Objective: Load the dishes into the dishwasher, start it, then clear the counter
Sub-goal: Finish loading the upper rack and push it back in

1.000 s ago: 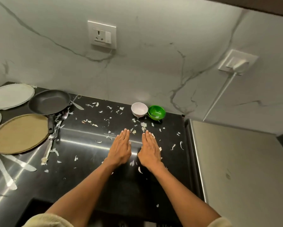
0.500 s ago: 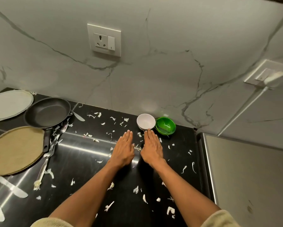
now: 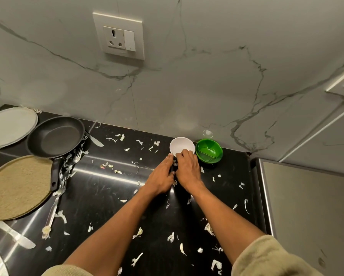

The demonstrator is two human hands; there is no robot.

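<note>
Pale scraps (image 3: 137,232) litter black counter (image 3: 99,198). Left hand (image 3: 161,178) flat, fingers straight and together, on counter. Right hand (image 3: 188,169) beside it, fingers curled at rim of white bowl (image 3: 181,146); actual grip unclear. Green bowl (image 3: 209,150) just right of it, by wall.

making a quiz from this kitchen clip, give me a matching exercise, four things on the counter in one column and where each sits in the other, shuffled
Things
1. white bowl
2. green bowl
3. frying pan
4. woven mat

Places
A. left edge, in front of the pan
B. by the wall, at the right hand's fingertips
C. far left, between the pale plate and the mat
D. nearest the steel appliance

Pairs: 1-B, 2-D, 3-C, 4-A
</note>
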